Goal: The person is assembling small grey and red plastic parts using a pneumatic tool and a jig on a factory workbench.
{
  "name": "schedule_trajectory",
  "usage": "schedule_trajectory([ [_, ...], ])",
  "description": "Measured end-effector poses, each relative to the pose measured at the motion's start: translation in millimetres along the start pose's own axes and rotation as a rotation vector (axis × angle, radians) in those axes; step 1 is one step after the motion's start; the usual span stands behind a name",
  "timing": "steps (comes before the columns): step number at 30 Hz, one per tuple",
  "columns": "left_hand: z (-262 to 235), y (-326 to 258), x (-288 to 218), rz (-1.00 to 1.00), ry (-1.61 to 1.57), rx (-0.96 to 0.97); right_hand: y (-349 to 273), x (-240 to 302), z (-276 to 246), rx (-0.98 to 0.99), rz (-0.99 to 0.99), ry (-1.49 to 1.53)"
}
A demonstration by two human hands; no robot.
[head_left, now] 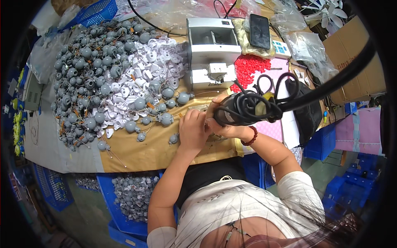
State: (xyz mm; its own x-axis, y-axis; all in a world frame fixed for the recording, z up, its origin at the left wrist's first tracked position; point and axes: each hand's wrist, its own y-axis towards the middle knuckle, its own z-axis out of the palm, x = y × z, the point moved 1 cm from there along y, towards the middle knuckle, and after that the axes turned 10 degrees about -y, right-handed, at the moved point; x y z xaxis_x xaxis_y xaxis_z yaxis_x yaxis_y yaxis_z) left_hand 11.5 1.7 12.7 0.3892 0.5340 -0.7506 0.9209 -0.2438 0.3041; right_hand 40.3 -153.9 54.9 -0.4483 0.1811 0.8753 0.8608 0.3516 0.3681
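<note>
on a work table point(136, 159) covered in brown sheeting, a white benchtop machine point(213, 53) is placed at the far side. directly in front of this machine, two bare hands are brought together. the left hand point(193, 124) is held with its fingers bent toward the right hand point(226, 129), which is partly covered by a black cylindrical tool point(233, 112) with looped cord. whether anything is grasped by either hand cannot be made out, as the space between them is hidden. the tool is positioned in front of the machine and slightly to its right; whether it is gripped cannot be judged.

to the machine's left, white plastic fittings point(151, 58) are heaped, with wired grey globes point(97, 64) piled beyond them. in front of the machine, near the left wrist, one loose grey globe point(173, 138) is found. small red plastic pieces point(250, 66) are spread just to the machine's right.

the loose globe could be rolled off the near edge if it were nudged by the left forearm. thin leads could be snagged or pulled loose if tangled globes were tugged apart. red pieces could be scattered if they were brushed by the cord.
</note>
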Motion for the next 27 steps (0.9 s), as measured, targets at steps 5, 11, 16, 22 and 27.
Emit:
schedule_trajectory([
  [5,2,-4,0,-0.088,0.088,0.004,22,15,-12,-0.042,0.005,-0.049],
  [11,1,-5,-7,-0.114,-0.004,-0.059,42,-19,-70,-0.492,0.412,-0.060],
  [16,5,-14,-1,-0.031,-0.024,-0.064,11,-46,-84,-0.526,0.139,-0.460],
  [22,10,-21,0,-0.020,0.011,-0.100,-16,-29,-22,-0.034,0.011,-0.458],
  [27,8,-17,-3,-0.045,-0.013,-0.101,-15,-40,7,-0.068,0.174,-0.204],
])
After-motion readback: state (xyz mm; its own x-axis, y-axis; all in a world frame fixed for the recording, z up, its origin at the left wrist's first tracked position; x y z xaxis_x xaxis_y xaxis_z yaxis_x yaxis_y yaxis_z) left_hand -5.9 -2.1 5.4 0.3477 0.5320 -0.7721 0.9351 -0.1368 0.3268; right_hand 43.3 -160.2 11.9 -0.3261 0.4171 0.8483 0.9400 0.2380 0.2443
